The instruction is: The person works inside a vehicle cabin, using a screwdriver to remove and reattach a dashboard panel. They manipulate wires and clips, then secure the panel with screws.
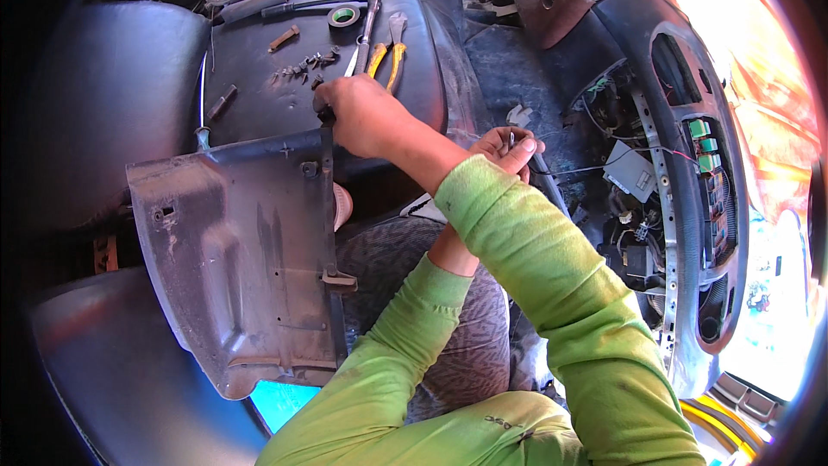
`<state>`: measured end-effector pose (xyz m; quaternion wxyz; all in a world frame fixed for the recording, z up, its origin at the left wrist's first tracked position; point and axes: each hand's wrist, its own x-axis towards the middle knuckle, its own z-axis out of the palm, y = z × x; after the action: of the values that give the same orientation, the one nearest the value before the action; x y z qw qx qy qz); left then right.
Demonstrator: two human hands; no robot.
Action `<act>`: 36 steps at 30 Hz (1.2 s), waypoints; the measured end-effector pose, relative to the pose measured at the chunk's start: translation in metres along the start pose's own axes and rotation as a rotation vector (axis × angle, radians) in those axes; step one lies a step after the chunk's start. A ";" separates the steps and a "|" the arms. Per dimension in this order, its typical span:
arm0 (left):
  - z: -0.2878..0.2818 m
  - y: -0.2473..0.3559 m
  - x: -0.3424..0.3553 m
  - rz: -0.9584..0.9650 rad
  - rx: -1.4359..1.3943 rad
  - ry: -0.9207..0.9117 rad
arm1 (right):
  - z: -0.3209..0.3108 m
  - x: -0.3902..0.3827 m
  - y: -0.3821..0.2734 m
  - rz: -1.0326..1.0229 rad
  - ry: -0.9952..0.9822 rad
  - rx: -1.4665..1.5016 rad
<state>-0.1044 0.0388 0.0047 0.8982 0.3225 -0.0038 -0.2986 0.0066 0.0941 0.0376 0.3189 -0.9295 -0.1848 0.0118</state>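
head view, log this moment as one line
left hand: fingers curled, hold unclear | right hand: beside grey panel upper corner | seat: yellow-handled pliers, tape roll

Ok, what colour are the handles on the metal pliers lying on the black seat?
Both handles are yellow; they show best in the head view.

Dark seats [129,78] at left; opened dashboard [684,207] at right; strong daylight [780,293] beyond.
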 end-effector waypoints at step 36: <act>0.004 -0.009 -0.002 0.346 0.328 -0.016 | -0.025 -0.490 0.167 1.121 0.303 -0.275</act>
<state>-0.1121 0.0319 0.0029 0.8715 0.4564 -0.1144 -0.1382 -0.3905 -0.2143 -0.0892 0.1635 -0.9095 0.3816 0.0216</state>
